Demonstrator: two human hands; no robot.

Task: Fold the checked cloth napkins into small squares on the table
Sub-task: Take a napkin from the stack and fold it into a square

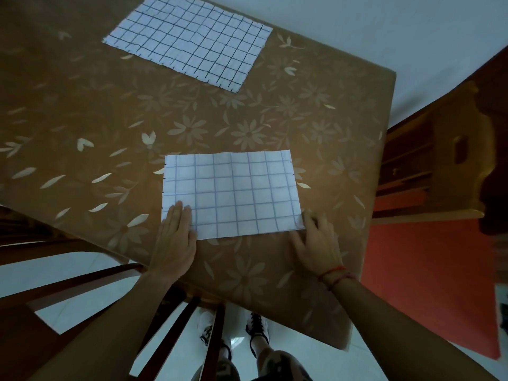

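Barely started: your left hand (pixel 176 235) lies flat on the near-edge white checked cloth napkin (pixel 233 193), can't tell your right hand (pixel 316 243) grip; far-edge checked napkin (pixel 189 42) unfolded.

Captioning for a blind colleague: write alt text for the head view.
A person's left hand and right hand rest at the near corners of a white checked cloth napkin on a brown flower-patterned tablecloth. A second checked napkin lies farther away.

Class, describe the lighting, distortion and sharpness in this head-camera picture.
Head view: dim, warm light, darkest in the corners; the wide-angle lens bends the table edges; the near napkin and far napkin grids are sharp; shadows are faint.
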